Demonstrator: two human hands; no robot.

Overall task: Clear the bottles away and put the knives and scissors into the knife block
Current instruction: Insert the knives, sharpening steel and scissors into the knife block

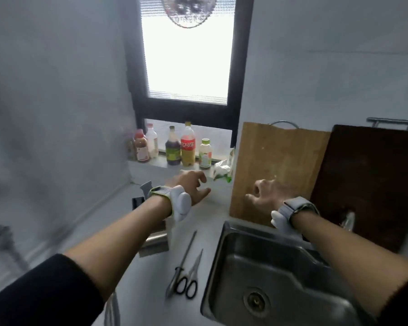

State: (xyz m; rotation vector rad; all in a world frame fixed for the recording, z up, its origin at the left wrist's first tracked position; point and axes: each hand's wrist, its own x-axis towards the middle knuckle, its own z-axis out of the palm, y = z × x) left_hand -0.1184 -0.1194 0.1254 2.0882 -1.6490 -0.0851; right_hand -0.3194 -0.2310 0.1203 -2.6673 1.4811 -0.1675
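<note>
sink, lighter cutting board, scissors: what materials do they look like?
Sink: stainless steel by the look, brushed grey with soft reflections on the walls.
Lighter cutting board: probably wood or bamboo, matte tan with faint lengthwise grain and a metal handle loop on top.
Scissors: shiny grey metal blades; the black finger loops look like plastic, though that is less certain.

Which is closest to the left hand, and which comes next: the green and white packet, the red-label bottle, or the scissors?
From the left hand:
1. Green and white packet, just to its right on the counter.
2. Red-label bottle, behind it on the window ledge.
3. Scissors, farthest, down near the sink's left edge.
</note>
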